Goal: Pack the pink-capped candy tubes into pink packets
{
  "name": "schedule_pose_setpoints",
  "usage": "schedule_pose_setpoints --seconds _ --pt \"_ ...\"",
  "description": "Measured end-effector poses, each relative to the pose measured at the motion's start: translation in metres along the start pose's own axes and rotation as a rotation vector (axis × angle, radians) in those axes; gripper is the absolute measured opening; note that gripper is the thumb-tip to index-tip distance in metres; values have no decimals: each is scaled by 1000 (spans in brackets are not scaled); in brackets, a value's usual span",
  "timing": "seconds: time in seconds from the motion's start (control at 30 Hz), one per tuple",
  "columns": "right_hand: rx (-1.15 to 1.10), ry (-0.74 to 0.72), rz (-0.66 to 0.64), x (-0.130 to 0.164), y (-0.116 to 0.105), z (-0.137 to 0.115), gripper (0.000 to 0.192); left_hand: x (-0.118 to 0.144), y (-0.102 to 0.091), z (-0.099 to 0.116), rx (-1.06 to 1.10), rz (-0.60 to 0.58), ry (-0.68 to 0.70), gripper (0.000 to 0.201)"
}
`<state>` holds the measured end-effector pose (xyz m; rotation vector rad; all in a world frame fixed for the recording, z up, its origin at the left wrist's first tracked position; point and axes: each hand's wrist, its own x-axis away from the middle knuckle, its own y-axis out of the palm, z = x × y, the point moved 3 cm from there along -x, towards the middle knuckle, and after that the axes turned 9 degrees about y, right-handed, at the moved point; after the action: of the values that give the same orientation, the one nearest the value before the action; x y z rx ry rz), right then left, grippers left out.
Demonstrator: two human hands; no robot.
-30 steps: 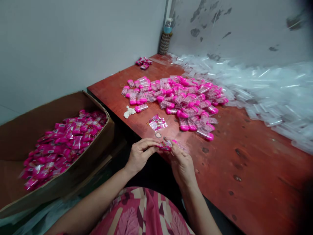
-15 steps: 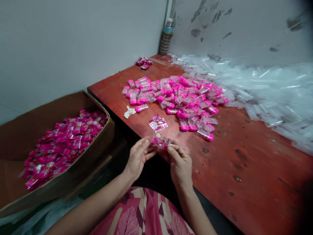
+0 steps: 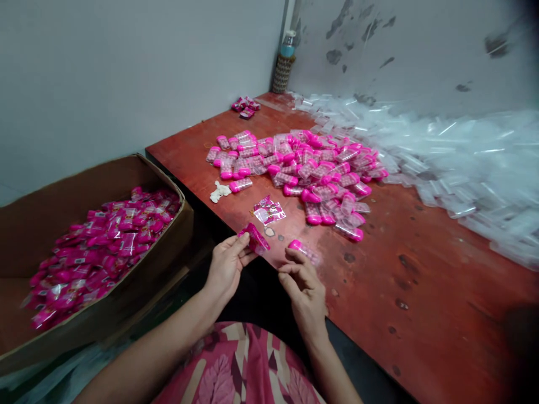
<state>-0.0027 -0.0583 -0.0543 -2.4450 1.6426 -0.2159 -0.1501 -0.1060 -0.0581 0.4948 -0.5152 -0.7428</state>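
My left hand (image 3: 225, 266) pinches a small pink printed packet (image 3: 255, 238) at the near edge of the red table (image 3: 421, 269). My right hand (image 3: 301, 283) holds a little clear tube with a pink cap (image 3: 301, 249) just to the right of it. The two hands are a short way apart. Two more flat pink packets (image 3: 269, 211) lie on the table just beyond them. Farther back is a heap of several pink-capped tubes (image 3: 307, 168).
An open cardboard box (image 3: 138, 280) of several pink packets (image 3: 101, 247) stands at the left, below table level. A big pile of clear plastic bags (image 3: 455, 151) covers the right back. A white crumpled scrap (image 3: 221, 192), a few pink packs (image 3: 246, 106) and a bottle (image 3: 285, 67) sit toward the wall.
The hands were together on one item; now they have parted, the left holding the pink packet and the right the tube. The left hand moved slightly left.
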Motion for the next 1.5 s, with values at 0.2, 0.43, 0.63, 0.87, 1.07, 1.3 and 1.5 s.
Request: schedule_pose_setpoints --seconds 0.2,0.43,0.63,0.87,1.07,1.3,1.5 --pt "586 -173 193 -29 -47 -1 23 -1 -6 -5 -60 27 -73 21" --pt "812 52 -17 -46 -52 17 22 -6 -8 -17 -45 113 -144 25" --pt "-2 386 -208 -10 -28 15 28 -15 -8 -25 76 175 -196 23" --pt "-283 450 -183 16 7 12 27 -15 0 -30 151 168 -211 22" --pt "-277 437 -160 11 11 14 25 -10 4 -30 156 126 -207 19" --pt "-348 443 -241 10 15 16 22 -8 8 -23 119 81 -155 22" --pt "-289 376 -138 10 13 17 22 -9 11 -20 86 22 -155 21"
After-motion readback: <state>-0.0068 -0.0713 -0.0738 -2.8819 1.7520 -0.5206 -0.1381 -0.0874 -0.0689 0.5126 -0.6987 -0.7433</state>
